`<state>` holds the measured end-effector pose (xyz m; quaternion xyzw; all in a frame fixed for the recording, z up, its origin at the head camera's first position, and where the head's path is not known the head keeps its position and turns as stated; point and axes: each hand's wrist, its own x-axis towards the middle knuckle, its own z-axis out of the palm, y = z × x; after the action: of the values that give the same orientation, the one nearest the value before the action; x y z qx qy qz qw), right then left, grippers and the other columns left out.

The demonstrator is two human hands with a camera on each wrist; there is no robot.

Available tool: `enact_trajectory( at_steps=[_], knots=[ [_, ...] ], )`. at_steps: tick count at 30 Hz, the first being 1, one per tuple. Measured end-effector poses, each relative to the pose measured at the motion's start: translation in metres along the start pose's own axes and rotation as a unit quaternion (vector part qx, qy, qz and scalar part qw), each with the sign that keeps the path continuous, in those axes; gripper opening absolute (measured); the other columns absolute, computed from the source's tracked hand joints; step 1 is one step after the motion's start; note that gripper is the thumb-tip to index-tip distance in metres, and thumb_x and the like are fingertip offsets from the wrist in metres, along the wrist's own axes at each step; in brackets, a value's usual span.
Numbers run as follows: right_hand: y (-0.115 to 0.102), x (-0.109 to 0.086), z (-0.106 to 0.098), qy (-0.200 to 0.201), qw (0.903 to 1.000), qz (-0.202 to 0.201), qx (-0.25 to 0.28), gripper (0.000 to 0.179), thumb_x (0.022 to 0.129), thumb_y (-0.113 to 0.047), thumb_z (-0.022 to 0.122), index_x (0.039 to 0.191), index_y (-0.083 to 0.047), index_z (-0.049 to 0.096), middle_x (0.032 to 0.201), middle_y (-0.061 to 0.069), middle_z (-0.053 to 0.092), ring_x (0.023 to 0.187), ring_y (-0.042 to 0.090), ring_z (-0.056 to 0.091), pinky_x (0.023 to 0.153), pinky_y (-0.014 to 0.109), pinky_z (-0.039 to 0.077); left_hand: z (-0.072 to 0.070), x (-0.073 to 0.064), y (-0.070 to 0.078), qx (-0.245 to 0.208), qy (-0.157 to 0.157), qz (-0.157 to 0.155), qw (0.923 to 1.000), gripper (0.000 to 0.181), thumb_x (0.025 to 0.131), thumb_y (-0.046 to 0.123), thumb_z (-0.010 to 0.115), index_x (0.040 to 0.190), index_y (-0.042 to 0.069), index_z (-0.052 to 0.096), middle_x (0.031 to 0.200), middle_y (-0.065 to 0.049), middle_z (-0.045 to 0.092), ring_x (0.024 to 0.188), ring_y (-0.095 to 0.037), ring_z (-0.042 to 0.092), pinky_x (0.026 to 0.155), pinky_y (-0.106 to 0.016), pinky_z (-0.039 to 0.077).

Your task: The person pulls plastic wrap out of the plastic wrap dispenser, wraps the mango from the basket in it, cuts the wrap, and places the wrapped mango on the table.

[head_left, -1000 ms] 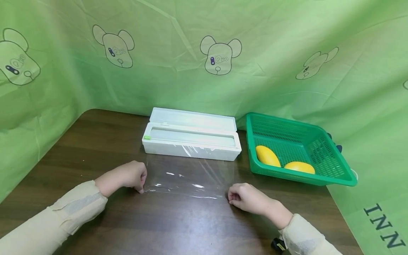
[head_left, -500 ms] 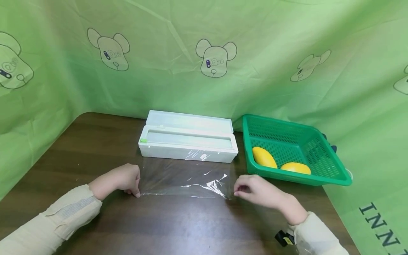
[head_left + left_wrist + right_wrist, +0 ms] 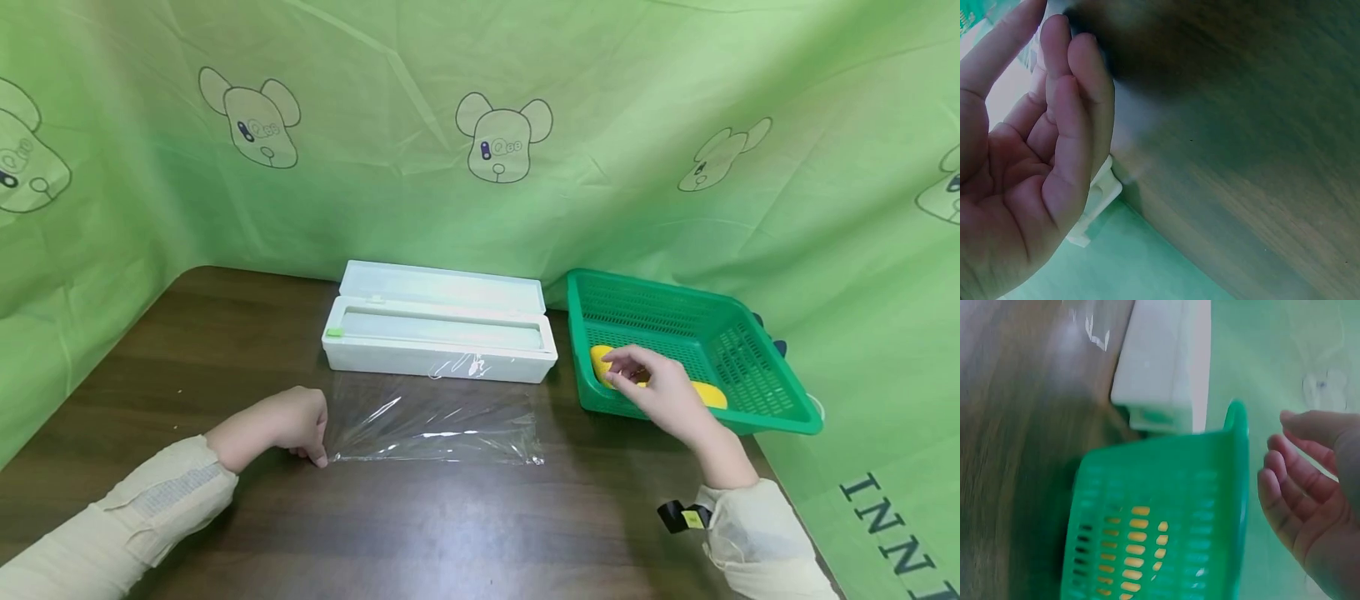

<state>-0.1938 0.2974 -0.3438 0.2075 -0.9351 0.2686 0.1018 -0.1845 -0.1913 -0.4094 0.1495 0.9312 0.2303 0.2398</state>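
A sheet of clear plastic wrap [image 3: 442,425] stretches over the table toward me from a white wrap dispenser [image 3: 438,360]. My left hand [image 3: 296,421] pinches its near left corner down at the tabletop; in the left wrist view the hand's [image 3: 1041,162] fingertips reach the top edge. The sheet's right corner lies free. Over the front rim of a green basket [image 3: 750,375], my right hand [image 3: 663,396] hovers with relaxed, slightly bent fingers and nothing in them. Just beyond its fingertips is one yellow oval fruit [image 3: 600,363], partly hidden by the hand; a second yellow fruit [image 3: 710,395] lies to its right.
The dispenser's lid [image 3: 442,287] stands raised at the back, near the green printed curtain [image 3: 375,200]. The basket sits right of the dispenser on the brown wooden table [image 3: 420,533]. A black strap [image 3: 682,517] hangs at my right wrist.
My right hand has let go of the wrap's right corner and moved right and up to over the basket. The left hand keeps its pinch on the left corner.
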Motion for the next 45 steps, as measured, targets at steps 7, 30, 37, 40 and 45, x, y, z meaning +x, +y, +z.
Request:
enact_trajectory(
  at_steps=[7, 30, 37, 40, 45],
  knots=[
    [0.02, 0.007, -0.005, -0.024, 0.9942, 0.104, -0.012, 0.037, 0.097, -0.013, 0.072, 0.129, 0.002, 0.061, 0.108, 0.015, 0.066, 0.094, 0.029, 0.061, 0.075, 0.034, 0.052, 0.001, -0.001, -0.001, -0.004, -0.004, 0.001, 1.0, 0.032, 0.072, 0.007, 0.092, 0.057, 0.009, 0.064, 0.053, 0.001, 0.059, 0.051, -0.013, 0.055, 0.05, -0.027, 0.044],
    [0.043, 0.054, -0.003, -0.29, 0.9273, 0.234, -0.036, 0.096, 0.097, -0.022, 0.068, 0.159, 0.008, 0.001, 0.154, 0.047, 0.012, 0.14, 0.065, 0.016, 0.109, 0.073, 0.023, 0.003, -0.002, -0.005, -0.015, 0.003, 0.011, 0.9998, 0.033, 0.068, 0.003, 0.092, 0.054, 0.009, 0.063, 0.049, 0.004, 0.058, 0.049, -0.013, 0.055, 0.05, -0.028, 0.045],
    [0.054, 0.057, -0.001, -0.317, 0.9173, 0.239, -0.031, 0.097, 0.098, -0.022, 0.065, 0.158, 0.007, -0.006, 0.154, 0.047, 0.013, 0.137, 0.063, 0.029, 0.109, 0.068, 0.03, 0.002, 0.0, -0.001, -0.012, -0.004, 0.013, 0.9998, 0.031, 0.069, 0.002, 0.091, 0.055, 0.009, 0.064, 0.049, 0.004, 0.058, 0.05, -0.013, 0.056, 0.05, -0.028, 0.045],
    [0.059, 0.055, 0.002, -0.313, 0.9183, 0.239, -0.038, 0.092, 0.097, -0.02, 0.064, 0.156, 0.011, 0.001, 0.147, 0.048, 0.027, 0.127, 0.06, 0.041, 0.102, 0.065, 0.037, 0.001, 0.001, 0.001, -0.011, -0.009, 0.009, 0.9999, 0.031, 0.07, 0.003, 0.091, 0.056, 0.009, 0.064, 0.051, 0.003, 0.059, 0.05, -0.013, 0.056, 0.051, -0.028, 0.045],
    [0.064, 0.052, 0.004, -0.301, 0.9213, 0.244, -0.035, 0.086, 0.096, -0.022, 0.064, 0.153, 0.012, 0.01, 0.138, 0.044, 0.038, 0.118, 0.053, 0.045, 0.097, 0.064, 0.039, -0.001, 0.003, 0.002, -0.009, -0.013, 0.004, 0.9999, 0.031, 0.07, 0.004, 0.091, 0.057, 0.009, 0.064, 0.051, 0.003, 0.059, 0.051, -0.013, 0.057, 0.05, -0.027, 0.044]
  ],
)
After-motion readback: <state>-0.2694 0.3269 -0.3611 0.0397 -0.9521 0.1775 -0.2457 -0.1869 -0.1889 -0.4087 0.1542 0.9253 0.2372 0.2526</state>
